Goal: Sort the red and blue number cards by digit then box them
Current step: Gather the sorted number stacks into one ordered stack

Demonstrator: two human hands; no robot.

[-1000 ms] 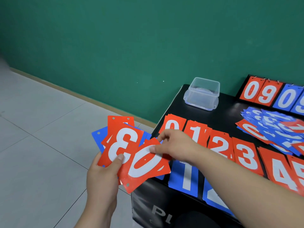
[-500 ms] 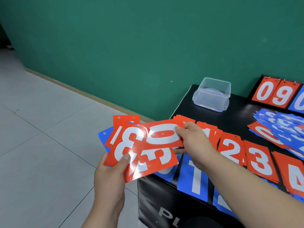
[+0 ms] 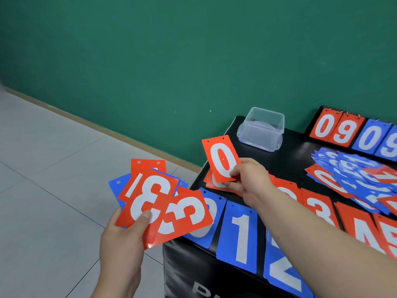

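red 0 card above the desk's left edge
right hand fingers pinch its bottom; left hand fingers grip a fan of cards.

The room around
A dark green wall meets the pale grey tiled floor along a beige skirting strip; the black padded block bears white letters.
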